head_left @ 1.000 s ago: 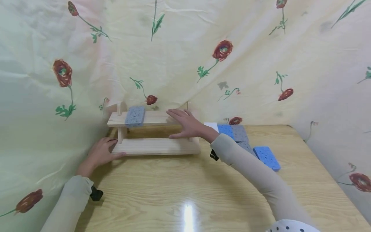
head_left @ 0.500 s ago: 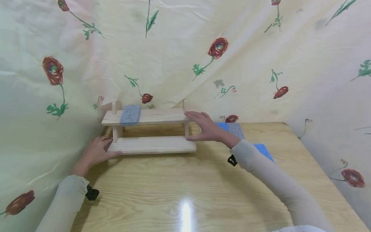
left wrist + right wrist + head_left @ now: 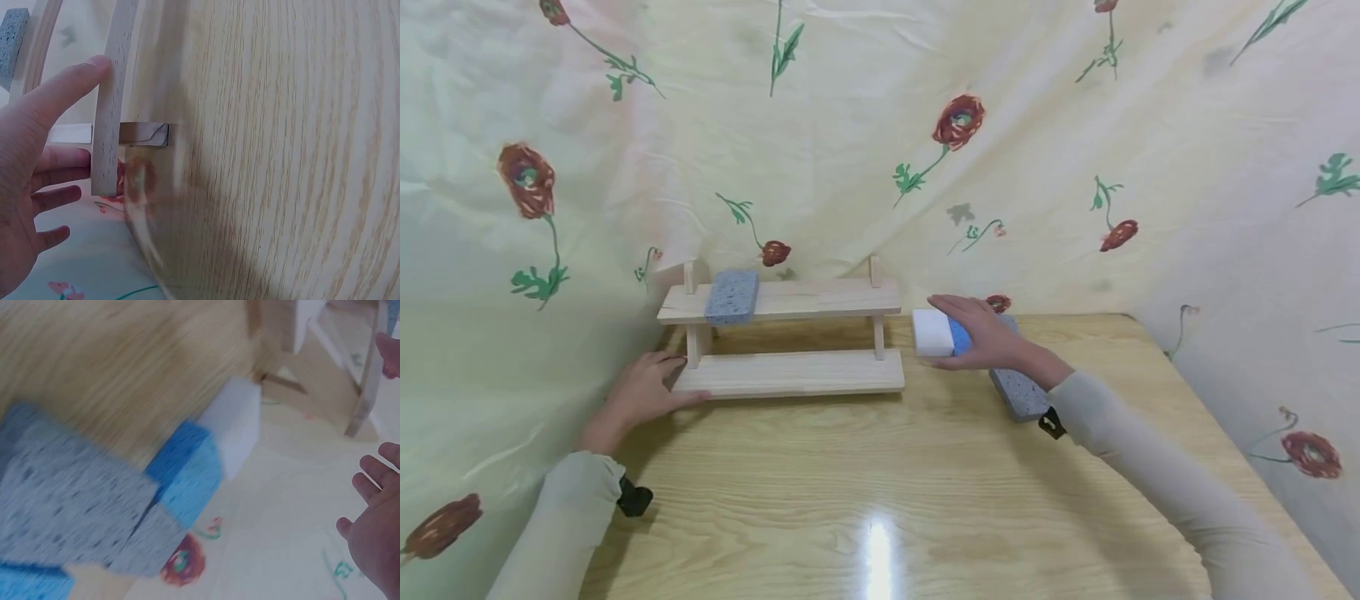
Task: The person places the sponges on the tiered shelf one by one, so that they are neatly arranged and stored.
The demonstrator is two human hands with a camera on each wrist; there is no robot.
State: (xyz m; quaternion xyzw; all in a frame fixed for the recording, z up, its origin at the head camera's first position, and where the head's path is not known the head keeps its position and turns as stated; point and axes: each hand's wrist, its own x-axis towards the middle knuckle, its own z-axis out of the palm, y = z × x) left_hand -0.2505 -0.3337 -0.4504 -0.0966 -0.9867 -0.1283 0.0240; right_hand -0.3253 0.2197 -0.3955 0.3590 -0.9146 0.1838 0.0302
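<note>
My left hand (image 3: 638, 390) grips the left end of the lower board of a two-tier wooden shelf (image 3: 797, 372). In the left wrist view its thumb lies on one side of the board (image 3: 112, 112) and the index finger touches the other. A speckled grey-blue sponge (image 3: 732, 297) lies toward the left of the upper tier. Over a group of sponges right of the shelf hovers my right hand (image 3: 985, 333), fingers spread and holding nothing. A white sponge-like block (image 3: 932, 332), a blue sponge (image 3: 190, 469) and a grey sponge (image 3: 75, 494) sit there, partly hidden by the hand in the head view.
Another blue sponge (image 3: 31, 584) shows at the right wrist view's lower corner. A flowered cloth (image 3: 835, 150) hangs behind and beside the wood-grain table (image 3: 820, 492). Light glares off the table's front part.
My right hand has left the shelf's right end and moved right, over the sponges. My left hand stays at the shelf's left end. The view has shifted slightly.
</note>
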